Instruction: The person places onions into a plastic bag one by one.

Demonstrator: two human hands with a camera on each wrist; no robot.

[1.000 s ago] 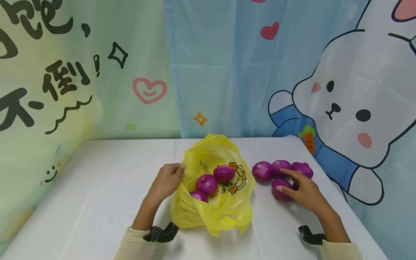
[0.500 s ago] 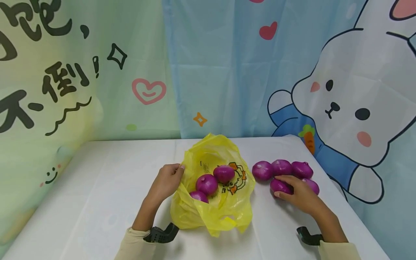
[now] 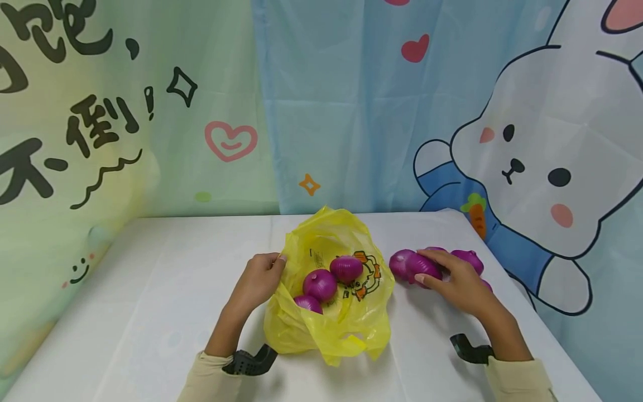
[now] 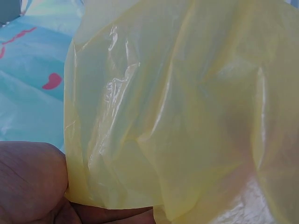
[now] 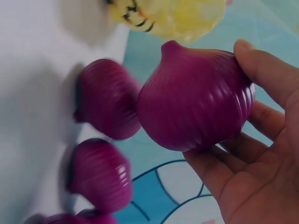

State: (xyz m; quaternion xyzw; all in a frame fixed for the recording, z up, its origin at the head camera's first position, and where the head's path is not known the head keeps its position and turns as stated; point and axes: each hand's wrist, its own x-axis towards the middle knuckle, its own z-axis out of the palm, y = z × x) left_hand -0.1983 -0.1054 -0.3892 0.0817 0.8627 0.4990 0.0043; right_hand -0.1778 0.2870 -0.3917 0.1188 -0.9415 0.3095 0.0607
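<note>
My left hand [image 3: 258, 280] pinches the left rim of a yellow plastic bag [image 3: 326, 335] between thumb and fingers. In the left wrist view the bag's film [image 4: 126, 140] fills most of the picture. The bag gapes open, and three purple onions [image 3: 320, 285] show inside. To its right, my right hand [image 3: 461, 283] holds a purple onion [image 3: 423, 269] between thumb and fingers. The right wrist view has this onion [image 5: 198, 98] off the table, its pointed tip upward in that view. More onions [image 3: 468, 261] lie around the right hand, some partly hidden by it.
A white cloth covers the table [image 3: 166, 290]. Behind hangs a printed curtain [image 3: 341, 111] with a rabbit figure at right. A black wrist device [image 3: 251, 360] sits on the left wrist, another device [image 3: 470, 349] on the right.
My right hand reached onto the front onion, gripped it and lifted it, moving slightly left toward the bag. The left hand and the bag have stayed in place.
</note>
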